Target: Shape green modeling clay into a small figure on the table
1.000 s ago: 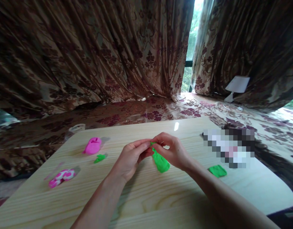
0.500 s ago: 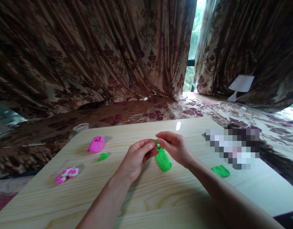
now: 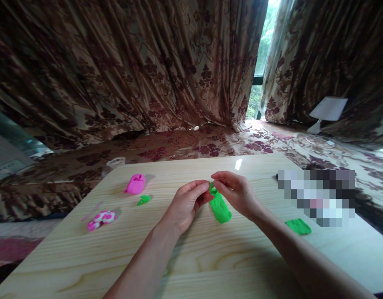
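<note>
My left hand (image 3: 191,199) and my right hand (image 3: 236,193) meet over the middle of the table (image 3: 191,265). Between their fingertips they pinch a small bit of green modelling clay (image 3: 212,187). Just below the fingers lies a flattened, longish slab of green clay (image 3: 221,209). I cannot tell whether the pinched bit is joined to it. Off to the left is a small green clay scrap (image 3: 143,200), beside a pink clay shoe-like shape (image 3: 136,185) with a hollow in its top. A flat green clay rectangle (image 3: 298,226) rests beyond my right forearm.
A pink-and-white spotted clay piece (image 3: 101,219) lies on the left of the table, with a thin pale pink strip (image 3: 92,211) behind it. A clear plastic container (image 3: 114,164) stands by the far left corner. A blurred-out area covers the right edge. A white lamp (image 3: 329,109) stands farther back.
The whole view has shifted, so the table and everything on it sit farther right in the picture. Both hands keep their pinch on the green clay, with only slight finger movement.
</note>
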`<action>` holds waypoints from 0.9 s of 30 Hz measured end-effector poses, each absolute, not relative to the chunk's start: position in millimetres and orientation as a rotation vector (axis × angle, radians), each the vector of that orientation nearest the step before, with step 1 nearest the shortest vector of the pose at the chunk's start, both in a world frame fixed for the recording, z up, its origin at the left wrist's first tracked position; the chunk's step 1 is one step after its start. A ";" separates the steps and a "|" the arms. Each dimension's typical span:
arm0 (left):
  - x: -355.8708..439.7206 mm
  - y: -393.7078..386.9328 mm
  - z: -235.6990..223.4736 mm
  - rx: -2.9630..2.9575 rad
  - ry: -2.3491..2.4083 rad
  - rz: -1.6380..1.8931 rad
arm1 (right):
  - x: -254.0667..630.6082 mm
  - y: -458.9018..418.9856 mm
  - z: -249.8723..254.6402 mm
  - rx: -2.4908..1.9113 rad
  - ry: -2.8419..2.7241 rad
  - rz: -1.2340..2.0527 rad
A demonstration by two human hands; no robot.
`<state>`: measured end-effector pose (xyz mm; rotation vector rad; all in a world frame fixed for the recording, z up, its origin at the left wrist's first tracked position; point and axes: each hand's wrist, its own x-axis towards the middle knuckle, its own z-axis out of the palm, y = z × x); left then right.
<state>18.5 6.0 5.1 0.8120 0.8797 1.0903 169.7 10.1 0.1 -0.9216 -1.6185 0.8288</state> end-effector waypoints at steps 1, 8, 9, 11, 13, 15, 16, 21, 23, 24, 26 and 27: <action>18.1 6.2 4.9 0.806 0.881 1.088 | 169.8 10.7 -0.8 -0.955 -1.620 0.829; 20.4 5.4 4.4 0.811 0.886 1.148 | 173.8 10.3 6.1 -1.054 -1.756 0.751; 21.1 5.0 4.4 0.812 0.882 1.145 | 173.8 10.5 6.3 -1.047 -1.741 0.737; 22.1 4.2 4.4 0.829 0.874 1.129 | 173.4 11.0 5.3 -1.025 -1.709 0.718; 22.3 3.7 4.6 0.850 0.881 1.106 | 172.9 11.4 3.5 -0.996 -1.678 0.753; 21.9 3.7 5.1 0.851 0.888 1.103 | 172.8 11.1 2.1 -0.980 -1.639 0.831; 21.6 4.0 5.3 0.842 0.887 1.108 | 172.9 10.8 1.7 -0.972 -1.634 0.862; 20.5 5.8 4.9 0.752 0.862 1.147 | 172.4 9.7 0.7 -0.858 -1.723 0.803; 20.9 5.8 3.8 0.763 0.883 1.154 | 171.4 10.7 0.0 -0.886 -1.739 0.725; 21.3 5.4 3.4 0.785 0.888 1.151 | 170.9 11.4 -0.3 -0.914 -1.736 0.687; 22.4 4.2 3.0 0.833 0.875 1.135 | 170.5 12.5 -0.2 -0.961 -1.717 0.626; 23.1 3.5 3.0 0.848 0.856 1.122 | 170.6 12.7 0.2 -0.973 -1.703 0.598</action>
